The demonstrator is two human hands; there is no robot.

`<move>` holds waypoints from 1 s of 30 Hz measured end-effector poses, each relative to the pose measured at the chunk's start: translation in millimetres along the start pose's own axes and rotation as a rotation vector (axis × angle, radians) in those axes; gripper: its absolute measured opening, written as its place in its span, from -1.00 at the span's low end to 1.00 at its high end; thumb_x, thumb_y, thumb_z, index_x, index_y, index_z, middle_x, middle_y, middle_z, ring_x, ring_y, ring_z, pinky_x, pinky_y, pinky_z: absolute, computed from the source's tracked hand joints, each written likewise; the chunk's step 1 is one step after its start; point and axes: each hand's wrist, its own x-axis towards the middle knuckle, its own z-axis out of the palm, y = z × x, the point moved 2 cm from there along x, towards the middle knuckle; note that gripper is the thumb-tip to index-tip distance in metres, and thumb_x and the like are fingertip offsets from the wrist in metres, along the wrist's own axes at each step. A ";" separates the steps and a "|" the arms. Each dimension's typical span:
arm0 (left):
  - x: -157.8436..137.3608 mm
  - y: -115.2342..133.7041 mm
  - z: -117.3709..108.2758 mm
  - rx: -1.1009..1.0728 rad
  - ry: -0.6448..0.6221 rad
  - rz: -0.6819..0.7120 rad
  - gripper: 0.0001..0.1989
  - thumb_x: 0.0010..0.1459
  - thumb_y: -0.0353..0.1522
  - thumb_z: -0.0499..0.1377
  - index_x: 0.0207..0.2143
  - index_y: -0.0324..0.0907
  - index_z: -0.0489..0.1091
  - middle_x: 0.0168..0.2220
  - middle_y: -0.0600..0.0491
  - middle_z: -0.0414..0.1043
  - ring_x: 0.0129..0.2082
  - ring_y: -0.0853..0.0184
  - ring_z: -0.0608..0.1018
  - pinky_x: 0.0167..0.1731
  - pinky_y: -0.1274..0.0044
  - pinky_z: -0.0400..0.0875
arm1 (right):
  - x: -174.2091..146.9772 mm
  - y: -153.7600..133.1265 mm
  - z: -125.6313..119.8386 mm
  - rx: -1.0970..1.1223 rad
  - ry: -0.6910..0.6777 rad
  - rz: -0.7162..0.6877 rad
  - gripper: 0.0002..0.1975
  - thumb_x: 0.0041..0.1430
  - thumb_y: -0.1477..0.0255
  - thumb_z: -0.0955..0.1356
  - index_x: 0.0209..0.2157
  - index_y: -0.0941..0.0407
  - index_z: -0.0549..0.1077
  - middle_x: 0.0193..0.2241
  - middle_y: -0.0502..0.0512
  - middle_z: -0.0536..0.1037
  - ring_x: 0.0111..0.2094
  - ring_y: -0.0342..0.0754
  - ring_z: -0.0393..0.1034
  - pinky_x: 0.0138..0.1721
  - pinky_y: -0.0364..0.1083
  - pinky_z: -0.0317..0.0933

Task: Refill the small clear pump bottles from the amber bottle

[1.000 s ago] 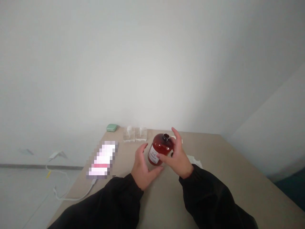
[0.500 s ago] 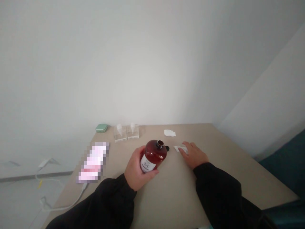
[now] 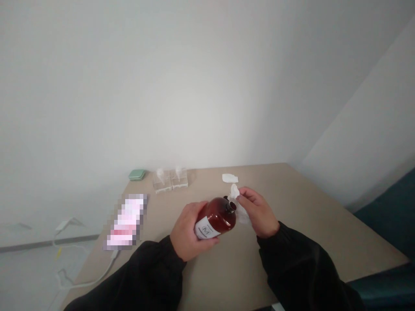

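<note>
My left hand (image 3: 189,235) is wrapped round a reddish-brown bottle (image 3: 223,216) with a white label marked "M". The bottle tilts to the right, and its dark neck has no cap on it. Close to the neck, my right hand (image 3: 259,209) pinches a crumpled white tissue (image 3: 235,191) between thumb and fingers. Part of the tissue hangs below the fingers, beside the bottle's mouth. Whether the tissue touches the neck I cannot tell. A small black cap (image 3: 226,198) shows partly behind the bottle.
A folded white tissue (image 3: 230,178) lies farther back on the table (image 3: 308,224). Two clear stands (image 3: 170,181) holding white cone-shaped pieces are at the back left, beside a small green tin (image 3: 136,174). A phone (image 3: 127,220) with a blurred screen lies left, a white cable (image 3: 100,276) attached.
My right hand has lifted the white tissue off the table and brought it left to the bottle's neck. The bottle has shifted right and tilted further over.
</note>
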 end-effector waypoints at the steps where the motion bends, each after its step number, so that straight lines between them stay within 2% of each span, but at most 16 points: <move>1: 0.0 1.3 0.1 0.022 -0.015 0.020 -0.21 -0.16 -0.19 0.36 0.12 -0.17 0.16 -0.02 -0.14 0.35 -0.05 0.03 0.43 -0.05 0.22 0.35 | -2.4 -9.6 6.9 0.076 -0.032 0.006 -0.77 0.07 0.22 0.34 -0.44 0.09 0.32 -0.60 -0.10 0.36 -0.62 -0.18 0.19 -0.55 -0.17 0.10; 2: -0.1 2.2 0.0 0.039 -0.026 0.033 -0.20 -0.17 -0.19 0.36 0.12 -0.18 0.16 -0.02 -0.15 0.35 -0.04 0.03 0.43 -0.04 0.23 0.35 | -4.0 -19.0 11.8 0.095 -0.063 0.007 -0.78 0.07 0.23 0.34 -0.46 0.09 0.32 -0.62 -0.11 0.34 -0.63 -0.19 0.16 -0.56 -0.18 0.08; 4: -0.3 3.1 -0.5 0.060 -0.035 0.040 -0.18 -0.19 -0.19 0.36 0.13 -0.18 0.17 -0.03 -0.15 0.36 -0.04 0.03 0.43 -0.03 0.24 0.35 | -5.4 -37.4 16.5 -0.022 -0.137 -0.037 -0.74 0.11 0.23 0.31 -0.52 0.10 0.32 -0.65 -0.11 0.30 -0.63 -0.20 0.13 -0.57 -0.18 0.04; 8: -0.5 3.1 -1.6 0.093 -0.045 0.019 -0.17 -0.22 -0.20 0.35 0.13 -0.18 0.18 -0.05 -0.13 0.36 -0.07 0.05 0.43 -0.02 0.25 0.35 | -7.8 -66.5 16.2 -0.570 -0.251 -0.253 -0.67 0.21 0.28 0.24 -0.58 0.12 0.35 -0.62 -0.05 0.35 -0.55 -0.15 0.22 -0.50 -0.15 0.08; 10: -0.6 3.0 -1.9 0.102 -0.047 0.006 -0.17 -0.23 -0.20 0.36 0.12 -0.18 0.19 -0.05 -0.13 0.36 -0.07 0.06 0.43 -0.03 0.25 0.35 | -10.5 -75.1 16.0 -0.790 -0.265 -0.367 -0.72 0.23 0.34 0.24 -0.53 0.12 0.40 -0.56 0.00 0.42 -0.48 -0.12 0.29 -0.44 -0.13 0.14; 13: -0.6 3.1 -1.8 0.108 -0.048 -0.013 -0.18 -0.24 -0.20 0.36 0.11 -0.18 0.21 -0.07 -0.12 0.37 -0.09 0.07 0.43 -0.03 0.25 0.35 | -16.5 -80.0 17.8 -0.926 -0.325 -0.501 -0.84 0.24 0.45 0.24 -0.29 0.12 0.46 -0.35 0.07 0.55 -0.30 -0.06 0.41 -0.27 -0.09 0.25; 16: 0.4 4.5 -3.0 0.077 -0.047 -0.026 -0.19 -0.26 -0.20 0.37 0.10 -0.18 0.24 -0.09 -0.10 0.38 -0.11 0.08 0.44 -0.04 0.26 0.35 | -22.7 -79.4 19.0 -0.995 -0.347 -0.603 -0.79 0.27 0.50 0.21 -0.12 0.11 0.40 -0.22 0.13 0.56 -0.21 -0.02 0.44 -0.17 -0.03 0.29; 19: 2.0 6.2 -6.5 -0.025 -0.058 -0.054 -0.22 -0.28 -0.22 0.39 0.06 -0.17 0.28 -0.11 -0.08 0.40 -0.13 0.09 0.44 -0.06 0.27 0.34 | -28.5 -78.4 18.3 -1.035 -0.345 -0.730 -0.81 0.28 0.52 0.21 -0.15 0.10 0.40 -0.28 0.12 0.57 -0.25 -0.02 0.44 -0.21 -0.03 0.32; 22: 2.6 5.9 -9.4 -0.245 -0.128 -0.114 -0.23 -0.29 -0.17 0.41 0.03 -0.17 0.33 -0.14 -0.06 0.42 -0.16 0.09 0.47 -0.09 0.29 0.35 | -33.5 -78.9 14.7 -0.977 -0.338 -0.879 -0.84 0.26 0.55 0.24 -0.19 0.09 0.40 -0.34 0.09 0.55 -0.29 -0.05 0.42 -0.26 -0.07 0.34; 25: 1.8 3.7 -8.3 -0.568 -0.251 -0.223 -0.23 -0.30 -0.15 0.43 0.01 -0.19 0.36 -0.14 -0.04 0.45 -0.17 0.11 0.49 -0.12 0.35 0.36 | -38.0 -79.4 10.4 -0.854 -0.369 -1.030 -0.83 0.22 0.58 0.27 -0.17 0.09 0.39 -0.33 0.10 0.53 -0.26 -0.06 0.41 -0.24 -0.08 0.35; 28: 0.9 2.0 -4.5 -0.911 -0.449 -0.344 -0.20 -0.34 -0.12 0.44 -0.01 -0.25 0.38 -0.18 -0.04 0.49 -0.20 0.13 0.51 -0.20 0.41 0.38 | -43.1 -79.8 8.2 -0.718 -0.424 -1.147 -0.81 0.21 0.61 0.28 -0.15 0.13 0.39 -0.32 0.15 0.53 -0.24 -0.07 0.41 -0.20 -0.06 0.37; 30: -0.6 0.9 -2.9 -1.061 -0.585 -0.401 -0.17 -0.40 -0.07 0.44 -0.06 -0.30 0.41 -0.25 -0.04 0.50 -0.27 0.14 0.53 -0.27 0.44 0.39 | -47.5 -81.2 8.4 -0.658 -0.439 -1.213 -0.82 0.23 0.60 0.27 -0.15 0.16 0.39 -0.32 0.19 0.53 -0.23 -0.06 0.43 -0.18 -0.04 0.39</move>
